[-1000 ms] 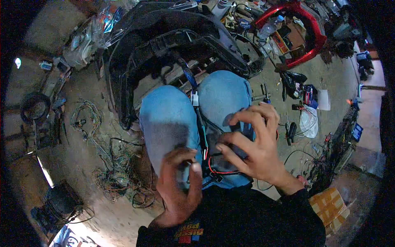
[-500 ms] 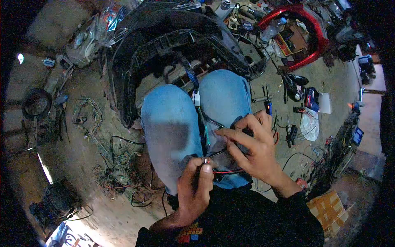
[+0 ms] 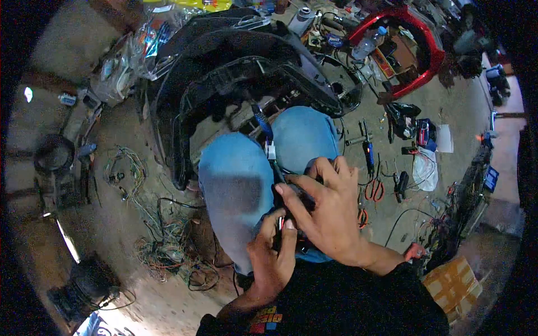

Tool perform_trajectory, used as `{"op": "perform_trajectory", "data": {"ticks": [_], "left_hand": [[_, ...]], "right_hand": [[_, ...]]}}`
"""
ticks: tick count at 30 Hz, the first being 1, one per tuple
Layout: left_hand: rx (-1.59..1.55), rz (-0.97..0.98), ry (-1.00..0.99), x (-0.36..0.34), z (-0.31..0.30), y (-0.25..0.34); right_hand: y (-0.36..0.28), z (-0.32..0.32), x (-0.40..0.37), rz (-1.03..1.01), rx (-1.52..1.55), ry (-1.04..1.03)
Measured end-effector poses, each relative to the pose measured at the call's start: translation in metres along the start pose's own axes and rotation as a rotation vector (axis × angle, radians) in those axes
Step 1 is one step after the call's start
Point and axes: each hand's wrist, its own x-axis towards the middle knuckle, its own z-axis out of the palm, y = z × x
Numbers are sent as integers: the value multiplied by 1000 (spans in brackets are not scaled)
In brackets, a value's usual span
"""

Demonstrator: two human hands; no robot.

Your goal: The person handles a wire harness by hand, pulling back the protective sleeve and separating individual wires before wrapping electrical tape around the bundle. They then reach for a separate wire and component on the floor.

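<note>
Between my jeans-clad knees, a white connector [image 3: 270, 151] hangs on a wire bundle [image 3: 261, 120] with blue wrapping. A dark cable [image 3: 277, 169] runs from it towards my hands. My left hand [image 3: 268, 249] is closed, thumb and index finger pinching a thin wire [image 3: 281, 223] with red and pale parts showing. Just above and to the right, my right hand [image 3: 333, 215] curves over the lap, its thumb and index finger close together at the dark cable. The palm and back fingers hide most of the wiring beneath.
A large black plastic fairing [image 3: 174, 112] arches in front of the knees. To the right lie a blue-handled tool [image 3: 368, 154], red-handled pliers [image 3: 374, 190] and a red curved panel [image 3: 436, 61]. Tangled wires [image 3: 165, 246] cover the floor at left; a cardboard piece [image 3: 455, 285] lies lower right.
My right hand has moved left and down, closer to my left hand, and its thumb and index finger have come together. The whole view has shifted slightly.
</note>
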Motion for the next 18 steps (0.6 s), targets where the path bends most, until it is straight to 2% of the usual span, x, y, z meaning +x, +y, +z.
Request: {"op": "perform_trajectory", "data": {"ticks": [3, 9, 15, 18], "left_hand": [[-276, -5, 11, 0, 3, -7], [-289, -85, -35, 4, 2, -9], [-240, 103, -67, 9, 5, -26], [-253, 9, -79, 9, 2, -24]], "right_hand": [[-1, 5, 2, 72, 41, 26], [-4, 10, 4, 182, 96, 77], [-4, 2, -10, 194, 102, 42], [-3, -3, -21, 193, 100, -5]]}}
